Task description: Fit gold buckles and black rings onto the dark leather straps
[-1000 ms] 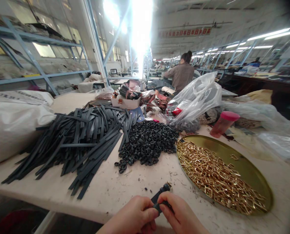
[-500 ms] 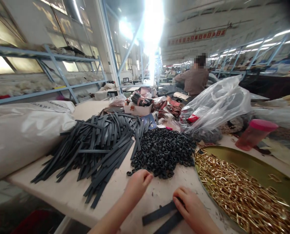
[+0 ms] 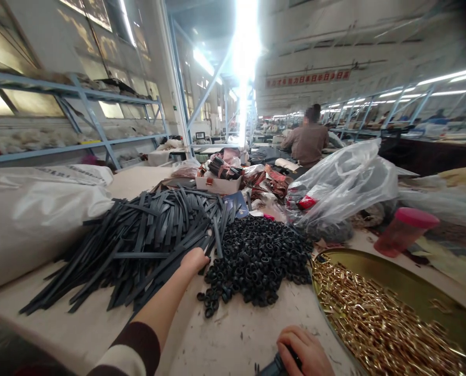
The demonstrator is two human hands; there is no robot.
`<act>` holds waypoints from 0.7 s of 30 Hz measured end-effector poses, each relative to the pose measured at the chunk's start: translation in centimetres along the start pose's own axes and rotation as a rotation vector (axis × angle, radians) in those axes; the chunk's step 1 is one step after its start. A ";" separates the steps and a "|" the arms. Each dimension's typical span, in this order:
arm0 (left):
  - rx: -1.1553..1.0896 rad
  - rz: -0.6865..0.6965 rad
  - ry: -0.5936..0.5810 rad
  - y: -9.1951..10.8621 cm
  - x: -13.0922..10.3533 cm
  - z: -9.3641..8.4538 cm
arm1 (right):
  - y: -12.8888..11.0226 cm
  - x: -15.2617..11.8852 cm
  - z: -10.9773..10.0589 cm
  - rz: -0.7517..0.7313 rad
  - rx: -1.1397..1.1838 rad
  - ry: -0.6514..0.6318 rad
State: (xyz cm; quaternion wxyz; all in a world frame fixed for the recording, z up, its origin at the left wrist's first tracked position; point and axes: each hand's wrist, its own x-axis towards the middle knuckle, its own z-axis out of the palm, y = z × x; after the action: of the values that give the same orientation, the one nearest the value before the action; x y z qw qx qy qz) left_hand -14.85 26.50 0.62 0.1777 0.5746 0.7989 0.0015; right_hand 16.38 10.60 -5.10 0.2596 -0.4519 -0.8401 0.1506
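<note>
My left hand reaches to the right edge of a heap of black flat strips. Its fingers are curled closed and partly hidden, so what they grip, if anything, does not show. Close beside it lies a mound of small black rings, rolled like loops, with a few loose ones at its near edge. Low in the view, my right hand is closed around a black strip, whose end sticks out to the left; the lower part is cut off by the frame.
A round gold tray of gold metal buckles stands at the right. Behind are a pink-lidded jar, a clear plastic bag and a white box. A big white sack lies left. A person sits farther back.
My left hand has moved left and forward from the rings to the heap of strips. My right hand has dropped lower with the black strip. The view has shifted slightly.
</note>
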 end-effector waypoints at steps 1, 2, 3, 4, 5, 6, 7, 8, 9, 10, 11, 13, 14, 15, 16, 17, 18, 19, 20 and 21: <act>0.006 -0.010 -0.008 -0.5 -0.6 -0.1 | -0.3 0.0 -0.1 0.011 0.008 0.007; 0.008 -0.018 -0.009 -1.1 -1.4 -0.2 | -0.6 0.0 -0.2 0.027 0.019 0.013; 0.006 -0.023 -0.002 -1.7 -2.3 -0.3 | -0.9 -0.1 -0.3 0.043 0.034 0.019; 0.000 -0.026 0.010 -2.3 -3.3 -0.5 | -1.1 -0.1 -0.5 0.062 0.050 0.027; -0.011 -0.026 0.028 -2.9 -4.4 -0.7 | -1.4 -0.2 -0.6 0.080 0.069 0.032; -0.027 -0.023 0.053 -3.4 -5.5 -1.0 | -1.6 -0.2 -0.7 0.095 0.091 0.039; -0.050 -0.018 0.085 -3.8 -6.8 -1.3 | -1.7 -0.3 -0.7 0.112 0.116 0.055; -0.080 -0.009 0.119 -4.1 -8.1 -1.7 | -1.7 -0.4 -0.8 0.133 0.144 0.086; -0.116 0.006 0.151 -4.2 -9.7 -1.9 | -1.7 -0.5 -0.9 0.160 0.174 0.133; -0.157 0.028 0.177 -4.2 -11.3 -2.1 | -1.7 -0.6 -1.0 0.193 0.206 0.192; -0.201 0.059 0.189 -4.0 -13.2 -2.0 | -1.8 -0.8 -1.2 0.229 0.244 0.252; -0.296 0.152 0.167 -3.2 -17.2 -1.2 | -2.0 -0.9 -1.8 0.308 0.348 0.334; -0.339 0.204 0.136 -2.7 -19.2 -0.4 | -2.3 -1.0 -2.2 0.339 0.418 0.346; -0.407 0.270 0.081 -2.1 -21.1 0.6 | -2.7 -0.9 -2.6 0.363 0.495 0.342; -0.582 0.339 -0.026 -1.5 -22.9 1.8 | -3.2 -0.8 -3.1 0.377 0.573 0.320; -0.710 0.348 -0.140 -0.9 -24.4 3.0 | -3.8 -0.7 -3.6 0.386 0.642 0.287; -0.801 0.349 -0.235 -0.3 -25.6 4.1 | -4.4 -0.5 -4.0 0.390 0.694 0.247; -0.889 0.352 -0.341 0.4 -26.4 5.0 | -4.9 -0.3 -4.3 0.389 0.712 0.197; -0.975 0.345 -0.454 1.0 -27.0 5.7 | -5.4 -0.1 -4.5 0.386 0.699 0.139; -1.066 0.323 -0.566 1.8 -27.4 6.2 | -5.8 0.1 -4.7 0.378 0.665 0.081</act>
State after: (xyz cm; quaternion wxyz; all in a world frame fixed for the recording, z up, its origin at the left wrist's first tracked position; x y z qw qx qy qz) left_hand -3.91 0.73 2.93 0.6425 0.4987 0.5130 0.2745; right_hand 15.08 7.61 1.59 0.3925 -0.4956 -0.6363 0.4421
